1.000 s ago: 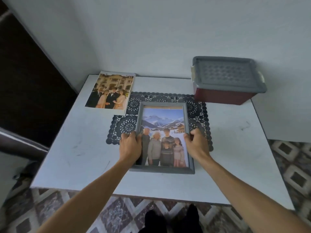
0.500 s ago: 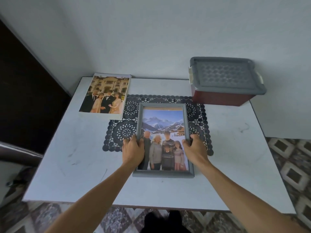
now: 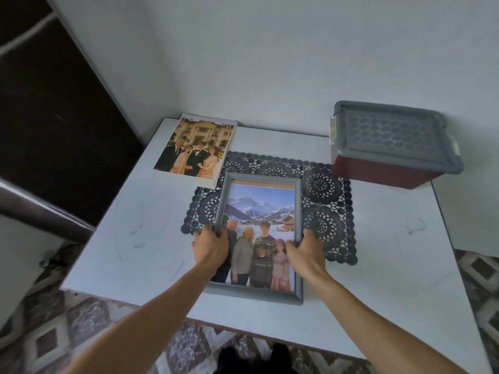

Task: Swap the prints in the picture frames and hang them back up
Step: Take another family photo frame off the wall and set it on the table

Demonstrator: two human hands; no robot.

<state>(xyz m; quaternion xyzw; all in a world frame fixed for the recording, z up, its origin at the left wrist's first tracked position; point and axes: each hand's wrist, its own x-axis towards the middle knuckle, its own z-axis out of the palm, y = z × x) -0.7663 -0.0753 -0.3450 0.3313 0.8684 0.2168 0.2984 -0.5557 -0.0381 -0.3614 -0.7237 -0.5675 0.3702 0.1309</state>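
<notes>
Hiding frame (image 3: 263,177) edges, left hand (image 3: 212,248), right hand (image 3: 307,253)

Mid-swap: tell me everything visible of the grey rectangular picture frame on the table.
The grey rectangular picture frame, with a narrow moulded border that looks like plastic, lies face up in portrait on the black lace placemat, its near end on the white table. It holds a snowy-mountain family print, with a brown strip bare above it. The left hand and right hand grip its long sides.
</notes>
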